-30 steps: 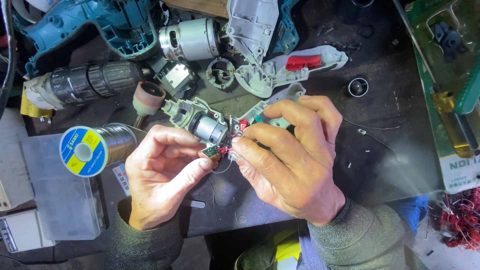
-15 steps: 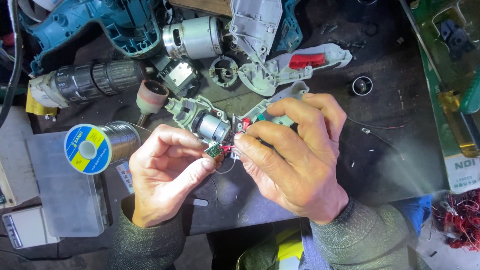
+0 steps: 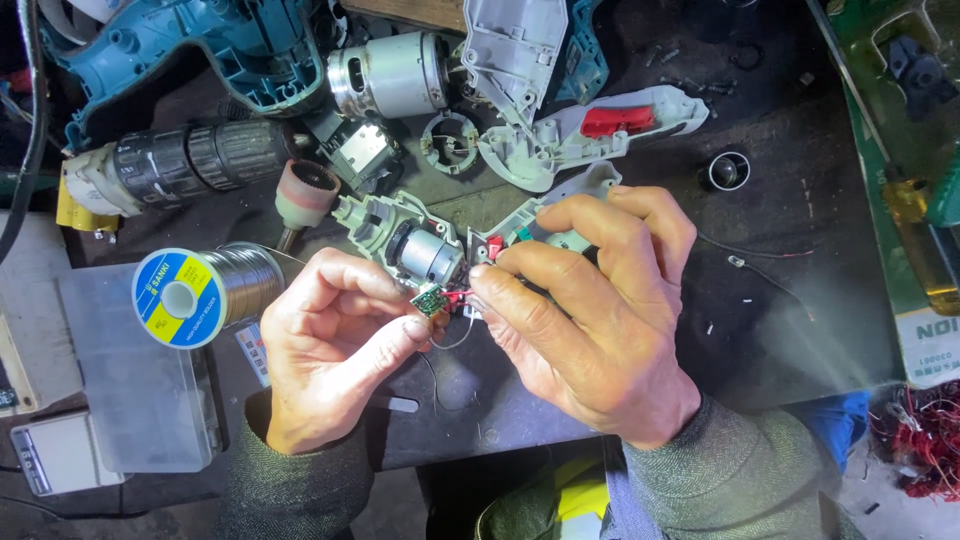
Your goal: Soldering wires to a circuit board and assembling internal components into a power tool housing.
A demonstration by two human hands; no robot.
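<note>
My left hand (image 3: 330, 340) pinches a small green circuit board (image 3: 431, 299) between thumb and forefinger. My right hand (image 3: 590, 310) meets it from the right, fingertips on the red wires (image 3: 459, 297) that run off the board, while its other fingers wrap a grey tool housing half (image 3: 575, 190). Just above the hands lies an opened pale green tool body with a small silver motor (image 3: 425, 253) in it. A thin dark wire loops down below the board.
A solder spool (image 3: 195, 292) lies at the left on a grey box (image 3: 130, 400). Behind are a teal drill shell (image 3: 200, 50), a drill chuck (image 3: 190, 160), a large motor (image 3: 390, 75) and a grey shell with a red trigger (image 3: 600, 125). A green case (image 3: 900, 150) stands right.
Both hands keep the same hold on the board and wires. The view has drifted slightly, with the bench shifting a little in the frame.
</note>
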